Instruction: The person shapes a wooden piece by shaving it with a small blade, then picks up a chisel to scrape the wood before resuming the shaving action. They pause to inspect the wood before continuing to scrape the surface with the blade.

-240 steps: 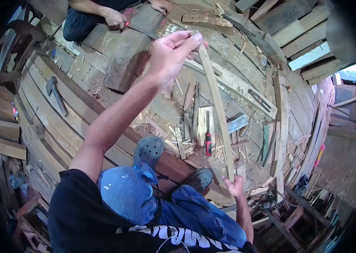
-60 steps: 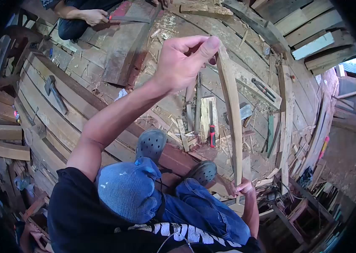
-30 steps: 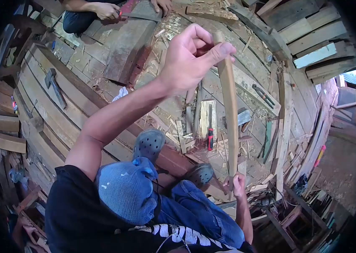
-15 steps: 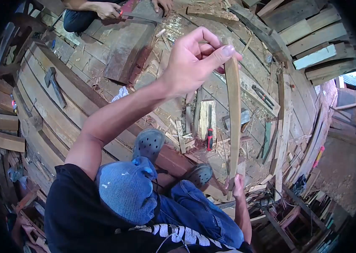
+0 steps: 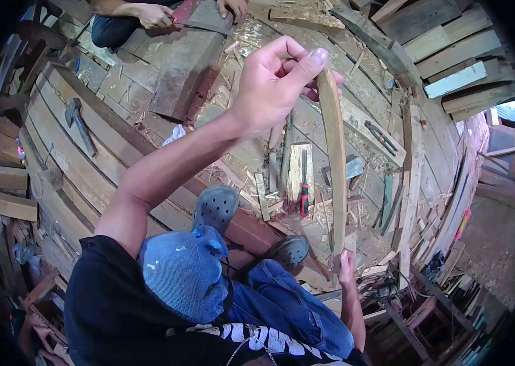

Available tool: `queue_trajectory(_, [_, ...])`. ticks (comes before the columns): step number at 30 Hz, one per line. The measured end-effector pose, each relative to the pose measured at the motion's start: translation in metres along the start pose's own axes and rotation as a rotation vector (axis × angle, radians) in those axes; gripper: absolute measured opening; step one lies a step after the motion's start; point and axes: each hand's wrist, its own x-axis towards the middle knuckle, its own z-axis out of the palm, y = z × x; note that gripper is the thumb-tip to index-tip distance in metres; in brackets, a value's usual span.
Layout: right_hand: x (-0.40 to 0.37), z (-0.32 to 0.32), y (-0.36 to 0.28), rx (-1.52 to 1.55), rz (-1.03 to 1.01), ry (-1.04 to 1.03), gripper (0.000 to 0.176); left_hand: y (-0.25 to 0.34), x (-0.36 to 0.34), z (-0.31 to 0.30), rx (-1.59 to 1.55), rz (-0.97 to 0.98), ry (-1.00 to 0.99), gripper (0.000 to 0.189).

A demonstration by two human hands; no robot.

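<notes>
A long, thin wooden strip (image 5: 335, 158) runs nearly upright through the head view, held at both ends. My left hand (image 5: 282, 79) is raised and pinches the far end between thumb and fingers. At the near end, beside my right thigh, my right hand (image 5: 344, 266) is closed around the strip. Below the strip lie a chisel (image 5: 304, 192) with a red and black handle, resting on a pale wood block (image 5: 296, 160), and a grey metal blade or plate (image 5: 352, 169). Pliers (image 5: 380, 138) rest on a board to the right.
A hammer (image 5: 81, 127) lies on the planks at left. Wood shavings and offcuts litter the floor. Another person's hand (image 5: 155, 16) holds a saw (image 5: 199, 25) by a thick timber block (image 5: 185, 73). Stacked boards (image 5: 458, 52) stand at upper right.
The strip's far end, with my left hand, has shifted slightly left and tilted. My right hand stays almost in place. The other person's saw has moved a little.
</notes>
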Motion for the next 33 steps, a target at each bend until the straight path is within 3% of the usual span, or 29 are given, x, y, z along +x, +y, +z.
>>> queue_trajectory(6, [-0.0029,0.0013,-0.0035,0.007,0.006,0.007,0.059,-0.0043,-0.0012,-0.0014,0.033,0.079,-0.138,0.010])
queue_trajectory(13, [-0.0031,-0.0016,-0.0036,-0.001,-0.006,-0.006,0.059,-0.0049,-0.0014,0.0014,0.016,0.127,-0.207,0.015])
queue_trajectory(24, [0.0002,-0.0029,0.0003,0.009,-0.052,0.016,0.052,-0.0029,-0.0012,-0.0010,0.056,0.090,-0.194,0.012])
queue_trajectory(33, [0.0005,0.0019,-0.0085,-0.040,-0.086,0.038,0.056,0.0012,-0.0015,0.0007,-0.032,0.074,-0.113,0.017])
